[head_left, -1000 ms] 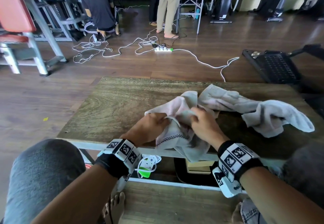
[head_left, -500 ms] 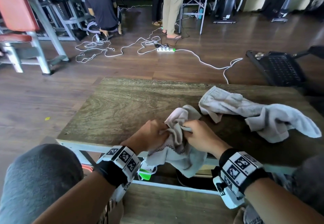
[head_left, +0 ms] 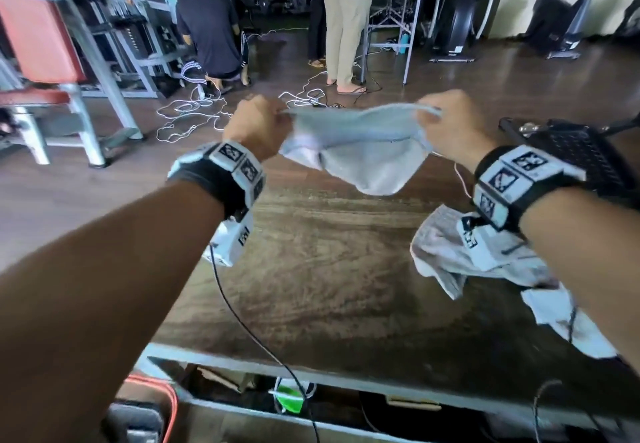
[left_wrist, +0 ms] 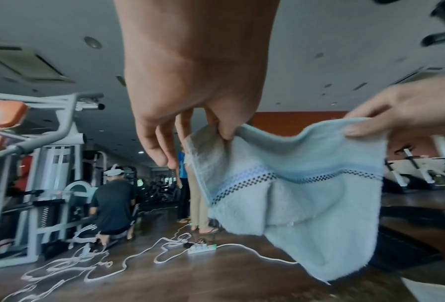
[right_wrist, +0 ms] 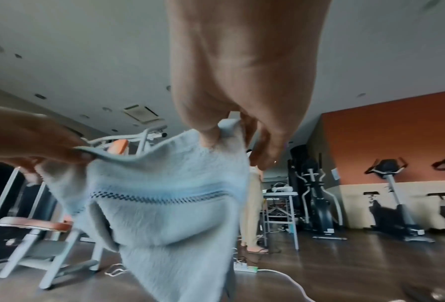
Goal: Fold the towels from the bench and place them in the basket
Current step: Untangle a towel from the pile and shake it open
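The left hand (head_left: 254, 127) pinches one top corner of a pale towel (head_left: 360, 148) between thumb and fingers, and the right hand (head_left: 446, 127) pinches the opposite top corner, so the cloth hangs stretched between them in the air above the desk (head_left: 329, 269). In the left wrist view the left hand (left_wrist: 190, 85) grips the towel (left_wrist: 293, 194) at its hem, the remaining fingers hanging loosely beside it, and a dark checked stripe runs across the cloth below the top edge. In the right wrist view the right hand (right_wrist: 242, 81) holds its corner the same way, with the towel (right_wrist: 164, 204) sagging and creased below. The lower part of the towel droops without touching the desk. A second towel (head_left: 485, 269) lies crumpled on the desk, under the right wrist and toward the desk's near right edge. Beyond the far edge of the desk, white cables (head_left: 194, 113) lie tangled on the wooden floor, a person in a dark shirt (head_left: 207, 33) crouches by gym machines, and another person in beige trousers (head_left: 343, 19) stands near a small metal table.
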`<state>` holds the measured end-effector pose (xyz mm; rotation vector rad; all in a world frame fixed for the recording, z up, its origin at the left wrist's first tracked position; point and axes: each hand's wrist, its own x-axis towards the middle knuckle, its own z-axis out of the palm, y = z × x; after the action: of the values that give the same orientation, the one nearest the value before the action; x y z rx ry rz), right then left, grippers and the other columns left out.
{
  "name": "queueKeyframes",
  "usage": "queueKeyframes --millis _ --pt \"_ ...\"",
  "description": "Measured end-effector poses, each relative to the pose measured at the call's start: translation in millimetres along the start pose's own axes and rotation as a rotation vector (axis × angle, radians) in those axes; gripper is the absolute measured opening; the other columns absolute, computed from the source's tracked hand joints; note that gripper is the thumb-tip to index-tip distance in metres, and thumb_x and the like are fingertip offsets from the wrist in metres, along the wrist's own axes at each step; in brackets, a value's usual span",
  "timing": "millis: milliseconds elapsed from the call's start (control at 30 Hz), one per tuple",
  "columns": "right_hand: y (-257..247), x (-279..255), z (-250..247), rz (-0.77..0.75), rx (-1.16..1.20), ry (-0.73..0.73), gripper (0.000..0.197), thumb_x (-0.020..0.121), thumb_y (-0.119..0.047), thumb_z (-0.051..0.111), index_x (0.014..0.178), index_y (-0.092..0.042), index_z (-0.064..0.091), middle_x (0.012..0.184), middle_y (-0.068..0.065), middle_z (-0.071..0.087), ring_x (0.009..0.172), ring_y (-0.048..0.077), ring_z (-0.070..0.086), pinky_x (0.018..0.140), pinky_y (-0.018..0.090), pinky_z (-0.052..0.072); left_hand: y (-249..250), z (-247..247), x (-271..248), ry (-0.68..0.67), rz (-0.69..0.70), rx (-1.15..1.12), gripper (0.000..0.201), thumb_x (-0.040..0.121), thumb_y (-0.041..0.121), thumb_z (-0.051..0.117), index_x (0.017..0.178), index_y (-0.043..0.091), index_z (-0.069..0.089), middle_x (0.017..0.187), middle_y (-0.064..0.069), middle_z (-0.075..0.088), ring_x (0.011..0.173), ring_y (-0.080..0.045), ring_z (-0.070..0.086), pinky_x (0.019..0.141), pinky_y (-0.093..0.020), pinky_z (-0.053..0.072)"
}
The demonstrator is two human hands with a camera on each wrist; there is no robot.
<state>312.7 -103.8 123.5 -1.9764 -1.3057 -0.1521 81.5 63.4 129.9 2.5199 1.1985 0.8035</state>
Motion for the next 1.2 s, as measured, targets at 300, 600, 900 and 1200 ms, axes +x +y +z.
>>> queueKeyframes --millis 300,600,900,1200 --pt "34.8 -3.8 5.3 0.127 -0.236 0.033 0.038 0.098 -0.041 0.058 0.079 -0.009 0.07 0.074 0.011 0.064 0.079 0.035 0.06 0.061 0.033 0.04 -18.2 29.9 19.1 -0.01 -0.193 -0.422 0.011 0.096 0.017 0.062 0.097 0.011 0.071 0.095 -0.015 0.071 0.055 -0.025 0.072 0.051 -0.036 0.06" --pt "26.3 8.1 19.1 0.407 0.223 -0.132 0.019 0.101 -0.027 0.057 0.116 -0.021 0.067 0.088 0.008 0.074 0.067 0.025 0.071 0.07 0.04 0.061 -12.2 26.8 27.6 -0.009 -0.472 -0.857 0.011 0.096 0.018 0.062 0.096 0.013 0.071 0.087 -0.015 0.076 0.075 -0.029 0.075 0.073 -0.047 0.062" --pt "24.3 5.3 39.2 0.225 0.334 -0.152 0.034 0.1 -0.012 0.058 0.133 -0.009 0.062 0.124 -0.005 0.062 0.102 0.011 0.067 0.086 0.019 0.055 -47.6 41.6 8.3 0.238 -0.303 -0.747 0.016 0.091 0.021 0.064 0.075 0.016 0.068 0.067 0.0 0.06 0.068 -0.016 0.052 0.063 -0.03 0.047" --pt "41.6 -33.1 54.4 0.243 0.056 -0.029 0.033 0.095 -0.03 0.062 0.063 -0.023 0.061 0.062 -0.007 0.054 0.069 0.02 0.05 0.063 0.031 0.037 -59.6 61.1 -37.3 0.239 -0.293 -0.687 0.012 0.09 0.017 0.066 0.093 0.011 0.076 0.074 0.003 0.062 0.061 -0.007 0.042 0.059 -0.021 0.038"
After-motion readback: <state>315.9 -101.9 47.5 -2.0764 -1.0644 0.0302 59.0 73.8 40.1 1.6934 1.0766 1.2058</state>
